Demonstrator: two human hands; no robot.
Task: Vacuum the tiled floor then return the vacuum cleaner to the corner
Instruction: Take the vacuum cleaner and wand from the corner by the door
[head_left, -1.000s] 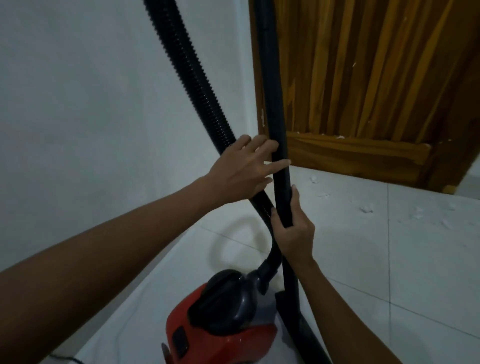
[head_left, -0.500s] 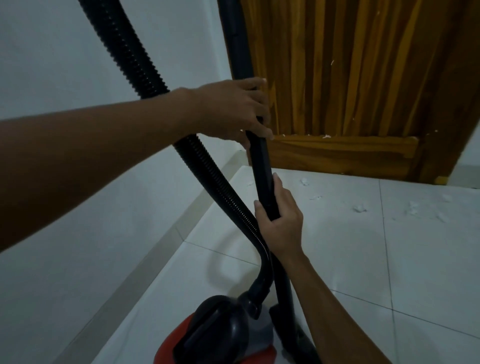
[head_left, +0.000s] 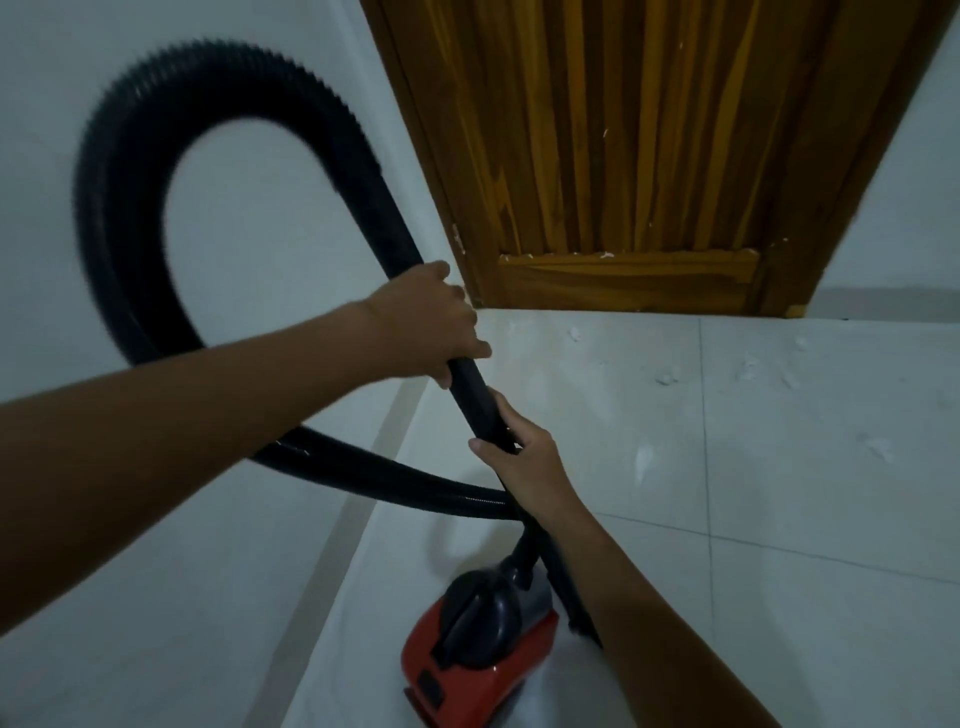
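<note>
**Looped hose, scraps unswept**

Head view: white tiled floor (head_left: 779, 519) meets a wooden door (head_left: 623, 156) at 12 o'clock, scraps (head_left: 667, 376) lying before it. The left hand (head_left: 431, 325) grips the wand (head_left: 475, 400) high; the right hand (head_left: 524, 462) clamps it lower. The vacuum (head_left: 478, 649) sits at 6 o'clock by the wall. The hose (head_left: 130, 130) loops wide at 10 o'clock; pulling could kink it or tip the vacuum.

left grip (head_left: 434, 325) clenched, right grip (head_left: 524, 457) clenched
</note>
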